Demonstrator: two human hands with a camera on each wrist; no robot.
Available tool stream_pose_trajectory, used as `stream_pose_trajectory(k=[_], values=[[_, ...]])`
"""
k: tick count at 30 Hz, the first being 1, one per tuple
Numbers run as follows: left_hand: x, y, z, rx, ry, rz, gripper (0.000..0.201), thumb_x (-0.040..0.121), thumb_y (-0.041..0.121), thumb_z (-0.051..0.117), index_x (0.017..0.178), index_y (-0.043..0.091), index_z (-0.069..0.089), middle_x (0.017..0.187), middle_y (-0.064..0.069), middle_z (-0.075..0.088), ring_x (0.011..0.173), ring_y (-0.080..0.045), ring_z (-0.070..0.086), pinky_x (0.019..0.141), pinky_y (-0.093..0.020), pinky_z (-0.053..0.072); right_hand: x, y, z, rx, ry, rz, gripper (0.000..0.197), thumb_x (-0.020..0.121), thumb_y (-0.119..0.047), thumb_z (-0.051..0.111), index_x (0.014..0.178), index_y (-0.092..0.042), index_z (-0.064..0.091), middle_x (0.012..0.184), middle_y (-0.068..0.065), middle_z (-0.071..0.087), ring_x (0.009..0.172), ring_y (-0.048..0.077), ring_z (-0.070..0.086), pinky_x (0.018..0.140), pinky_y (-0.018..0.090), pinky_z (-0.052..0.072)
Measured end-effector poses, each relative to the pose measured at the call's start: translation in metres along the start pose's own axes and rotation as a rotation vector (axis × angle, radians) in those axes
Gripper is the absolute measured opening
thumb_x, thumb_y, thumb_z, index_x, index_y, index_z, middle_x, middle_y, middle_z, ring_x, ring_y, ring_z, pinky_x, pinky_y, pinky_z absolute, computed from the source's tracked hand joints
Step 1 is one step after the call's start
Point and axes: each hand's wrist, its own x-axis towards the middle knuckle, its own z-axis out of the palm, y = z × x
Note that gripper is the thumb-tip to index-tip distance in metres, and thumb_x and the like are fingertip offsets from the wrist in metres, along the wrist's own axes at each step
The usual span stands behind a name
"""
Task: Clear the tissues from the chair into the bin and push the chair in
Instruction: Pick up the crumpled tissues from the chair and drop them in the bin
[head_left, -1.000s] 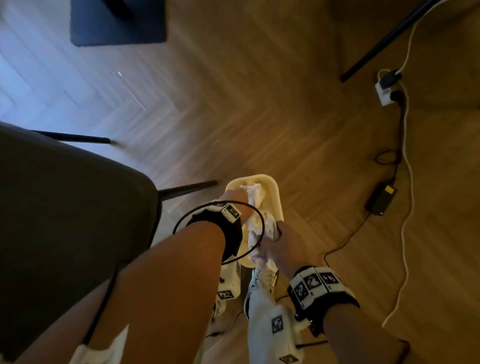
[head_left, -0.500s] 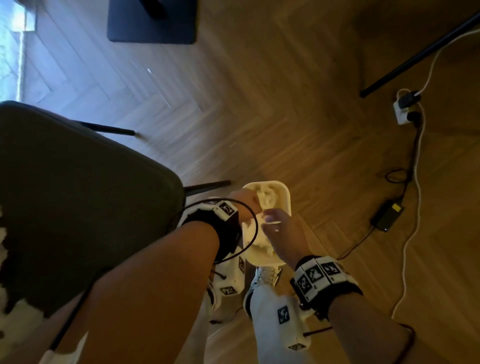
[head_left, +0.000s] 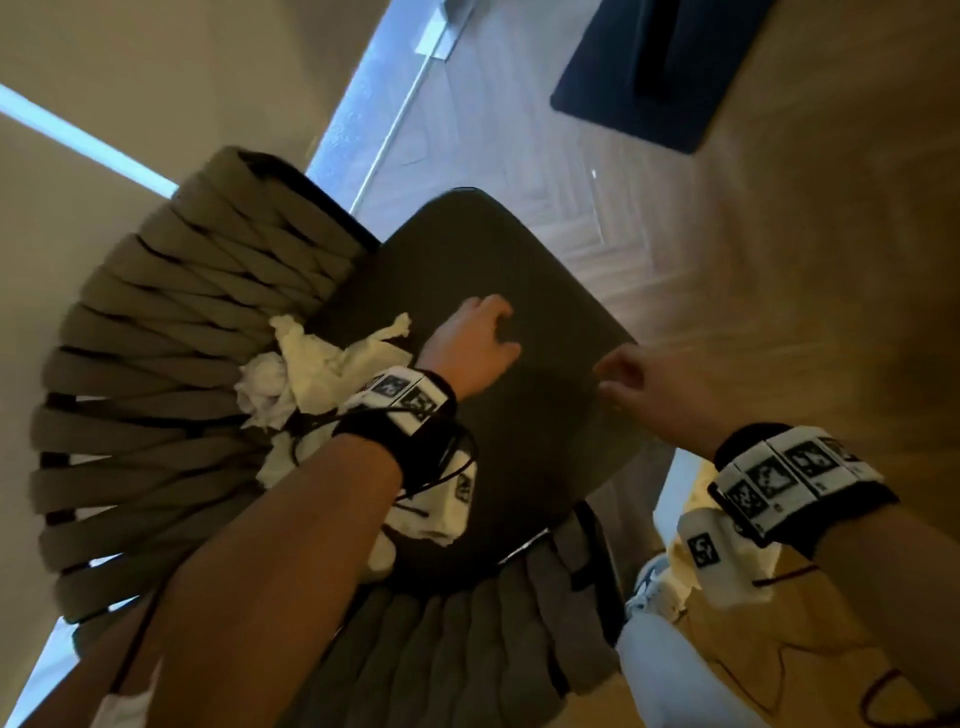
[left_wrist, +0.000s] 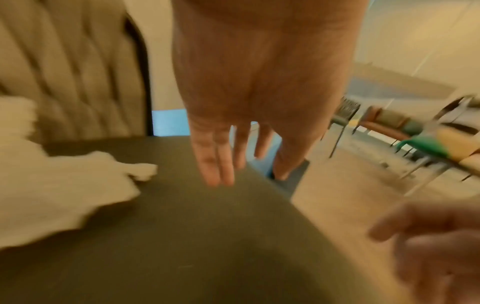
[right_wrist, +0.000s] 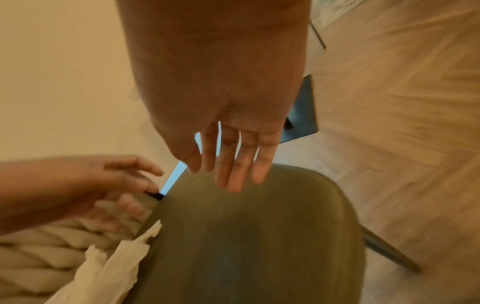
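Note:
The chair (head_left: 524, 415) has a dark seat and a woven olive backrest. Crumpled white tissues (head_left: 311, 364) lie on the seat's left side against the backrest, partly hidden under my left forearm; they show again in the left wrist view as tissues (left_wrist: 52, 195) and in the right wrist view as tissues (right_wrist: 109, 267). My left hand (head_left: 493, 332) hovers over the middle of the seat, fingers relaxed and empty. My right hand (head_left: 623, 379) is at the seat's right edge, also empty, fingers straight in its own view (right_wrist: 233, 168). A cream bin (head_left: 678, 486) peeks out beside the chair behind my right wrist.
Herringbone wood floor (head_left: 779, 260) spreads to the right. A dark flat stand base (head_left: 660, 67) lies on the floor beyond the chair. A pale wall and a bright glass strip (head_left: 374, 104) are to the left. My shoe (head_left: 649, 587) stands beside the chair.
Both hands left the bin, where they had put tissues, and rose to the chair seat. The view swung left from the floor onto the chair.

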Motion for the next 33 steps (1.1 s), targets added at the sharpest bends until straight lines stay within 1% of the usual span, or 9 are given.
stream_pose_trajectory(k=[5, 9, 12, 15, 20, 23, 26, 30, 33], values=[[-0.004, -0.142, -0.013, 0.139, 0.103, -0.392, 0.092, 0.077, 0.041, 0.072, 0.148, 0.027, 0.015, 0.154, -0.012, 0.02, 0.131, -0.032, 0.043, 0.096, -0.044, 0.046, 0.039, -0.049, 0.044, -0.142, -0.175, -0.038, 0.017, 0.091, -0.023, 0.06, 0.107, -0.022, 0.062, 0.092, -0.009, 0.06, 0.085, 0.005, 0.058, 0.067, 0.016, 0.041], [0.017, -0.179, 0.008, 0.114, -0.009, -0.376, 0.103, 0.074, 0.04, 0.075, 0.15, 0.028, 0.007, 0.155, -0.012, 0.019, 0.138, -0.032, 0.034, 0.101, -0.047, 0.042, 0.065, -0.073, 0.078, -0.214, -0.258, -0.028, 0.019, 0.091, -0.025, 0.058, 0.11, -0.021, 0.061, 0.095, -0.007, 0.062, 0.086, 0.006, 0.059, 0.074, 0.021, 0.047], [0.031, -0.182, 0.016, 0.095, -0.008, -0.422, 0.085, 0.08, 0.028, 0.071, 0.147, 0.02, 0.019, 0.146, -0.016, 0.035, 0.131, -0.034, 0.042, 0.099, -0.045, 0.042, 0.079, -0.085, 0.099, -0.255, -0.33, -0.022, 0.02, 0.092, -0.026, 0.057, 0.111, -0.024, 0.06, 0.087, -0.014, 0.055, 0.078, 0.001, 0.055, 0.067, 0.016, 0.042], [0.032, -0.177, 0.014, 0.077, 0.035, -0.348, 0.035, 0.088, 0.016, 0.057, 0.122, 0.012, 0.05, 0.118, -0.015, 0.06, 0.107, -0.032, 0.059, 0.089, -0.041, 0.049, 0.086, -0.099, 0.113, -0.221, -0.367, 0.025, 0.024, 0.093, -0.029, 0.055, 0.116, -0.025, 0.056, 0.091, -0.009, 0.059, 0.081, 0.004, 0.059, 0.069, 0.02, 0.047], [0.004, -0.138, -0.022, -0.597, 0.231, -0.144, 0.011, 0.093, 0.019, 0.054, 0.1, 0.024, 0.059, 0.095, 0.004, 0.063, 0.084, -0.011, 0.065, 0.065, -0.028, 0.057, 0.085, -0.122, 0.131, 0.205, -0.221, 0.262, 0.036, 0.097, -0.049, 0.034, 0.114, -0.024, 0.054, 0.106, 0.007, 0.065, 0.086, 0.019, 0.067, 0.076, 0.04, 0.058], [-0.016, -0.113, -0.034, -1.001, 0.155, -0.037, 0.021, 0.091, 0.015, 0.058, 0.109, 0.025, 0.057, 0.102, 0.005, 0.065, 0.088, -0.009, 0.067, 0.063, -0.024, 0.059, 0.084, -0.126, 0.131, 0.65, -0.184, 0.447, 0.043, 0.096, -0.058, 0.023, 0.106, -0.03, 0.055, 0.107, 0.01, 0.062, 0.093, 0.026, 0.063, 0.09, 0.052, 0.051], [-0.018, -0.102, -0.02, -1.041, 0.038, -0.024, 0.018, 0.09, 0.017, 0.059, 0.105, 0.028, 0.059, 0.098, 0.006, 0.066, 0.089, -0.007, 0.066, 0.064, -0.022, 0.059, 0.087, -0.126, 0.124, 1.089, -0.254, 0.485, 0.064, 0.092, -0.064, 0.021, 0.12, -0.018, 0.056, 0.11, 0.015, 0.063, 0.1, 0.03, 0.06, 0.097, 0.054, 0.042], [-0.011, -0.1, 0.011, -0.831, 0.061, -0.078, 0.017, 0.092, 0.023, 0.056, 0.082, 0.038, 0.055, 0.081, 0.012, 0.061, 0.08, -0.008, 0.065, 0.058, -0.014, 0.048, 0.092, -0.134, 0.123, 0.989, -0.2, 0.479, 0.041, 0.099, -0.042, 0.035, 0.113, -0.012, 0.059, 0.098, 0.009, 0.066, 0.081, 0.019, 0.067, 0.063, 0.032, 0.055], [-0.003, -0.107, 0.018, -0.42, 0.172, -0.092, 0.023, 0.086, 0.022, 0.061, 0.108, 0.022, 0.057, 0.108, 0.001, 0.058, 0.096, -0.015, 0.061, 0.076, -0.023, 0.047, 0.093, -0.136, 0.131, 0.758, -0.18, 0.434, 0.028, 0.096, -0.029, 0.05, 0.113, -0.01, 0.06, 0.091, 0.006, 0.065, 0.064, 0.009, 0.065, 0.046, 0.02, 0.049]])
